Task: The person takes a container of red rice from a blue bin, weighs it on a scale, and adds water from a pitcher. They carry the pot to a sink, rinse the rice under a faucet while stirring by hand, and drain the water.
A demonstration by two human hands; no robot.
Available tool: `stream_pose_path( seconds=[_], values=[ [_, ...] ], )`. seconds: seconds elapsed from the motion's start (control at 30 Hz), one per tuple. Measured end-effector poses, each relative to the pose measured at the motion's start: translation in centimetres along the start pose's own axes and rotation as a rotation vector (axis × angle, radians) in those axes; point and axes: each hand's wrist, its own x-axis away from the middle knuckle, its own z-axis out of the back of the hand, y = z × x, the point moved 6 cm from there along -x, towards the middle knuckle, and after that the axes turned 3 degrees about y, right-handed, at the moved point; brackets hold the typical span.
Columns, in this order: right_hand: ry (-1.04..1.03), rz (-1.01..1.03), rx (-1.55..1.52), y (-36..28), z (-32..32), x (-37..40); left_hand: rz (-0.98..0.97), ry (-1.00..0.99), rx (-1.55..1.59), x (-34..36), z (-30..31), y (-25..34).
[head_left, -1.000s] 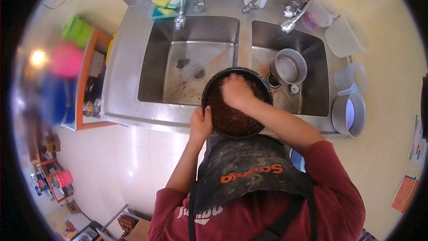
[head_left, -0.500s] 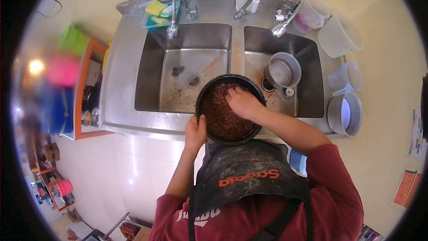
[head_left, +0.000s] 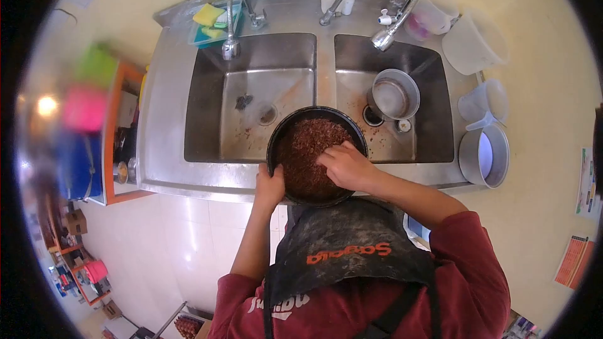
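A round black bowl [head_left: 274, 144] rests over the front edge of the steel double sink. Wet reddish-brown grains or flakes [head_left: 304, 150] fill much of it. My left hand [head_left: 270, 186] grips the bowl's near left rim, thumb on the inside. Inside the bowl, at its right part, my right hand [head_left: 345, 166] touches the grains with curled fingers; what lies between the fingertips is hidden.
The left basin [head_left: 251, 100] has dark scraps near its drain. A metal pot [head_left: 411, 91] sits in the right basin. Two curved faucets stand behind. Plastic tubs, a jug [head_left: 483, 102] and another pot [head_left: 496, 163] line the right side; sponges [head_left: 208, 14] are back left.
My right hand has moved down and slightly right within the bowl, uncovering grains at the far side. My left hand still holds the rim. The whole view has shifted slightly.
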Motion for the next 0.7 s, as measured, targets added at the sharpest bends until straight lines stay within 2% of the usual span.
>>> stream_pose_path(
  seconds=[0.1, 0.2, 0.3, 0.37, 0.43, 0.5, 0.57, 0.6, 0.67, 0.7],
  values=[
    [0.184, -0.026, -0.130, 0.8, 2.1, -0.3, 0.027, -0.061, 0.106, -1.3, -0.1, 1.1],
    [0.085, -0.098, -0.382, 1.9, 3.3, -1.2, -0.027, -0.075, 0.116, -3.4, -0.3, 4.0],
    [0.097, 0.012, -0.203, 4.3, 0.7, -1.0, -0.075, -0.067, 0.116, -6.5, -1.4, 6.1],
    [0.296, 0.005, -0.146, 4.2, 4.1, -2.2, -0.117, -0.069, 0.116, -9.5, -2.5, 6.6],
    [0.407, -0.063, -0.217, 5.9, 5.9, -2.9, -0.172, -0.085, 0.114, -12.5, -3.7, 6.8],
    [0.432, -0.190, -0.409, 10.7, 7.4, -2.5, -0.183, -0.108, 0.101, -14.4, -4.4, 8.4],
    [0.674, -0.615, -0.768, 17.3, 8.3, -1.0, -0.177, -0.112, 0.077, -15.6, -4.9, 9.7],
    [0.788, -0.775, -0.838, 21.7, 8.7, 0.0, -0.165, -0.105, 0.061, -16.1, -5.2, 10.3],
    [0.786, -0.982, -0.775, 29.0, 10.4, 1.0, -0.132, -0.104, 0.053, -17.0, -5.8, 11.0],
    [0.791, -0.958, -0.736, 32.3, 10.5, 0.3, -0.111, -0.110, 0.059, -17.2, -6.0, 11.3]
  ],
)
